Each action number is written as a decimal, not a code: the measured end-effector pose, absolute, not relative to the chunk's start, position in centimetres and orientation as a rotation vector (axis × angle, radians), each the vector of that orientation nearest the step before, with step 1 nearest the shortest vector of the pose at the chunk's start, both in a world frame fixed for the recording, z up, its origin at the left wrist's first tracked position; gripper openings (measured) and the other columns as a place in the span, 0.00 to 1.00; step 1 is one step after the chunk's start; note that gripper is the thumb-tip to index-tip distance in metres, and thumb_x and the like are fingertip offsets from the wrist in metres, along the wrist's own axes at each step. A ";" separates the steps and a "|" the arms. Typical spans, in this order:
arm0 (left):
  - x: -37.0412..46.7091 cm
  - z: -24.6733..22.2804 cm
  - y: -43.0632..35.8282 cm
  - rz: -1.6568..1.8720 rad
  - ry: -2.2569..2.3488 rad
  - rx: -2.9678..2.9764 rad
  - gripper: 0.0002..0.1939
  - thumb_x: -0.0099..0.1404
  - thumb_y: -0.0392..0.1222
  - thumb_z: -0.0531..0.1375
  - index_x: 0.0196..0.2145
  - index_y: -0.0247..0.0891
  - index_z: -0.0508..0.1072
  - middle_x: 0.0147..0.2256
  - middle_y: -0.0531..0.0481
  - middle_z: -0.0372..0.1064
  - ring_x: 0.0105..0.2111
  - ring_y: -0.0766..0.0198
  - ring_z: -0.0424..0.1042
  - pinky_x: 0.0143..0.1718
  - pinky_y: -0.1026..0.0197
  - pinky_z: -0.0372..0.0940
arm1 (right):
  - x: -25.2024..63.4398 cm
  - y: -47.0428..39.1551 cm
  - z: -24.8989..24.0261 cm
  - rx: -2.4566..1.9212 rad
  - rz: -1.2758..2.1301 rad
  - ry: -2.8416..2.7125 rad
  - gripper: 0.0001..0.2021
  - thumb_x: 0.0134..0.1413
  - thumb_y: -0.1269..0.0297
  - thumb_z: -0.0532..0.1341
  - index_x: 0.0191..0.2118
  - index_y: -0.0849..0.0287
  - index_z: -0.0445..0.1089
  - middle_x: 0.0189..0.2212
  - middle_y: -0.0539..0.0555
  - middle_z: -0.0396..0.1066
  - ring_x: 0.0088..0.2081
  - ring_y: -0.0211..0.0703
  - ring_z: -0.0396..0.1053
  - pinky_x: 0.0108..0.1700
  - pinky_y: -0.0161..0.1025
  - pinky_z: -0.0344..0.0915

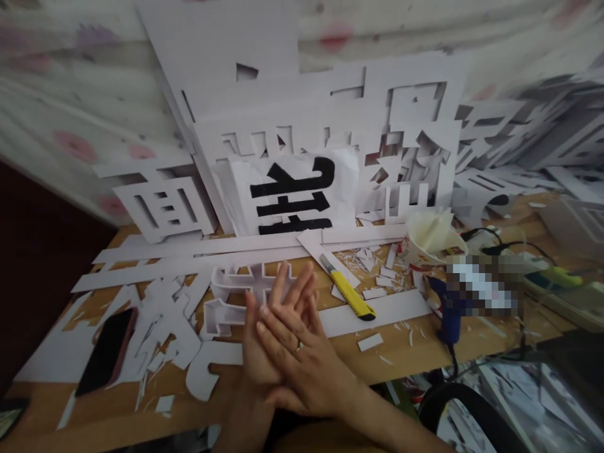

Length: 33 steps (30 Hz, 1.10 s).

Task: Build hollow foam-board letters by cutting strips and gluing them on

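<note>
My right hand, a ring on one finger, lies across the palm of my left hand. The two touch, fingers stretched out, and I see nothing held between them. Just behind them is a white hollow letter form with raised walls, partly covered by my fingers. A flat white cut-out stroke lies to the left of my left hand. To the right of my fingertips a yellow utility knife rests with its tip on a white strip.
A phone lies at left among white offcuts. On the right are a blue glue gun with a cord and a paper tub. Cut-out white boards and a sheet with a black character lean at the back.
</note>
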<state>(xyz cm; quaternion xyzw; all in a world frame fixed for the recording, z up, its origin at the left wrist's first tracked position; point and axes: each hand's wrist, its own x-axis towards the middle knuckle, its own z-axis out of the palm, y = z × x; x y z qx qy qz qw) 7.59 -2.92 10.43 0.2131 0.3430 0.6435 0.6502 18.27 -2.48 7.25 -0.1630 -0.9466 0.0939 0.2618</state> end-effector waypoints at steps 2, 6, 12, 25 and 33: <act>8.2 10.3 -3.4 1.438 0.691 0.379 0.40 0.65 0.72 0.35 0.69 0.55 0.51 0.65 0.50 0.60 0.68 0.55 0.53 0.67 0.44 0.51 | 18.2 -1.7 7.3 -0.526 0.270 -2.507 0.38 0.67 0.40 0.47 0.72 0.60 0.41 0.68 0.61 0.53 0.70 0.59 0.44 0.68 0.68 0.24; 7.3 10.1 -4.4 1.373 0.663 0.477 0.43 0.63 0.75 0.36 0.65 0.50 0.61 0.64 0.47 0.62 0.67 0.49 0.56 0.66 0.39 0.51 | 19.4 0.8 6.5 -0.793 0.247 -2.360 0.34 0.67 0.46 0.50 0.73 0.50 0.40 0.70 0.58 0.51 0.70 0.65 0.43 0.64 0.76 0.22; -0.5 10.1 -6.8 1.499 0.938 1.255 0.30 0.59 0.68 0.60 0.57 0.61 0.69 0.36 0.54 0.80 0.44 0.50 0.78 0.59 0.39 0.63 | 25.0 2.3 1.9 -1.328 0.159 -1.859 0.22 0.70 0.62 0.51 0.67 0.51 0.56 0.56 0.60 0.69 0.62 0.56 0.61 0.63 0.67 0.50; 0.8 6.4 -2.9 0.207 1.926 2.183 0.34 0.54 0.52 0.71 0.57 0.46 0.71 0.65 0.41 0.59 0.66 0.36 0.51 0.63 0.22 0.34 | 24.6 -3.8 -0.6 -1.156 0.356 -1.939 0.27 0.64 0.76 0.52 0.66 0.51 0.56 0.60 0.58 0.63 0.62 0.57 0.53 0.60 0.60 0.54; 1.3 5.8 -3.8 0.143 2.070 2.269 0.30 0.56 0.53 0.70 0.56 0.54 0.72 0.63 0.43 0.63 0.64 0.38 0.57 0.61 0.22 0.42 | 21.8 -4.6 0.3 -0.984 0.321 -2.257 0.24 0.61 0.73 0.53 0.63 0.59 0.60 0.66 0.57 0.58 0.63 0.61 0.49 0.62 0.60 0.45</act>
